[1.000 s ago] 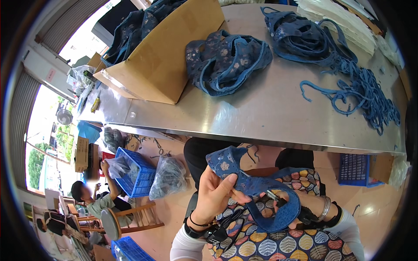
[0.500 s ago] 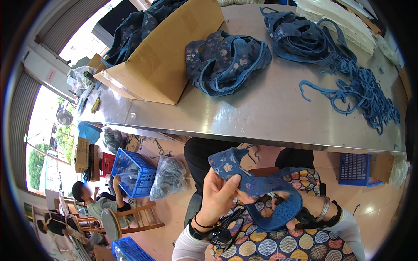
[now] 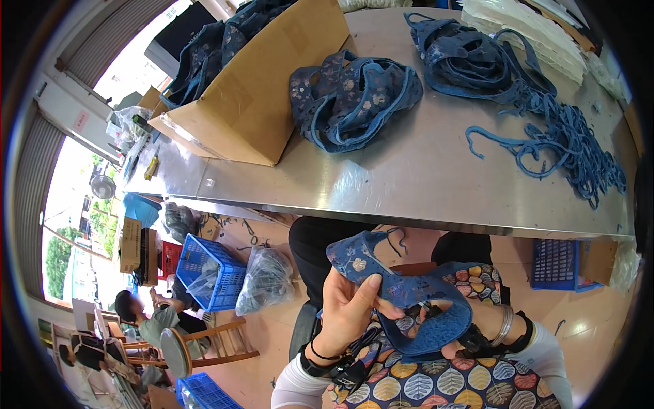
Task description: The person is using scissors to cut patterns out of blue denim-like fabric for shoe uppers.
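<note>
A blue floral shoe upper (image 3: 447, 323), curved and with a fuzzy inner side, is held over my lap. My left hand (image 3: 349, 305) pinches its left end between thumb and fingers. My right hand (image 3: 485, 319) is behind the right part of the curve, most of its fingers hidden by the fabric. A small dark, partly shiny thing shows at those fingers inside the curve, too small to name. Loose blue strands hang near the upper's left tip. On the metal table (image 3: 402, 187) lie a bundle of floral uppers (image 3: 354, 99) and a second bundle (image 3: 470, 58).
A cardboard box (image 3: 262, 88) of uppers stands at the table's left. Blue trimmed strips (image 3: 575, 150) are heaped at the right. A yellow-handled cutter (image 3: 151, 168) lies at the left end. Blue crates (image 3: 216, 271) and a filled plastic bag (image 3: 266, 279) stand on the floor. Another person (image 3: 153, 317) sits beyond.
The shoe upper has shifted slightly within my hands, and its left end is turned a little more outward. My left thumb has moved slightly right. The table's things stay put.
</note>
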`<state>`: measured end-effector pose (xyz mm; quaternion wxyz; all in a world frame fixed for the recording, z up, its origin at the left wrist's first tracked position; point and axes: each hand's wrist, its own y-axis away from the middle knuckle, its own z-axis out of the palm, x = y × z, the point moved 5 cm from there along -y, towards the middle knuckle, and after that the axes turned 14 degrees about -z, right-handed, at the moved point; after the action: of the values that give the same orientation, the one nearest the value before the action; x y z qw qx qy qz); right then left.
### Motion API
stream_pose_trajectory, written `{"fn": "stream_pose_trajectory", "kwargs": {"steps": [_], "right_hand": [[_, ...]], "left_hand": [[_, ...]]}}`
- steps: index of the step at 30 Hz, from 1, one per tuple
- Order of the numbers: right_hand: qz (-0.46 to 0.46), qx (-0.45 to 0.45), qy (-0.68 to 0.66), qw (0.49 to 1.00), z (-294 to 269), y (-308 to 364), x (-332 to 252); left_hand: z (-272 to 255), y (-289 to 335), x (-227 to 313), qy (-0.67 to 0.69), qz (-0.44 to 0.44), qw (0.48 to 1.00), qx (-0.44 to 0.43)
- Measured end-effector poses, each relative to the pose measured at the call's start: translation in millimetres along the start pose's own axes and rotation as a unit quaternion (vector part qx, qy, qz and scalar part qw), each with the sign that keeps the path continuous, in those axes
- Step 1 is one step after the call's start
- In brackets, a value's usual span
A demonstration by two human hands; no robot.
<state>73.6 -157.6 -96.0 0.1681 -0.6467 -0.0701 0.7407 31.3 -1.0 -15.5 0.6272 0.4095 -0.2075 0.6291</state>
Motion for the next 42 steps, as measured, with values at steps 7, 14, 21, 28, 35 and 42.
{"fn": "stream_pose_trajectory", "kwargs": {"steps": [7, 14, 21, 28, 35, 42], "right_hand": [[-0.016, 0.017, 0.001, 1.000, 2, -1, 3], [0.009, -0.005, -0.024, 1.000, 2, -6, -5], [0.058, -0.002, -0.059, 0.997, -1, 4, -18], [0.055, -0.009, -0.078, 0.995, -3, -5, -24], [0.018, 0.041, -0.095, 0.994, -1, -20, -27], [-0.103, 0.045, -0.213, 0.971, 5, -42, -16]], "left_hand": [[-3, -1, -2, -0.011, 0.004, 1.000, 0.007], [-9, -4, 1, 0.063, -0.129, 0.989, -0.030], [-11, -4, 3, 0.014, -0.067, 0.997, -0.020], [-3, -2, 2, -0.112, 0.001, 0.993, 0.025], [1, -4, 3, -0.071, 0.004, 0.997, 0.010], [-4, -3, 0, -0.006, -0.006, 1.000, 0.011]]}}
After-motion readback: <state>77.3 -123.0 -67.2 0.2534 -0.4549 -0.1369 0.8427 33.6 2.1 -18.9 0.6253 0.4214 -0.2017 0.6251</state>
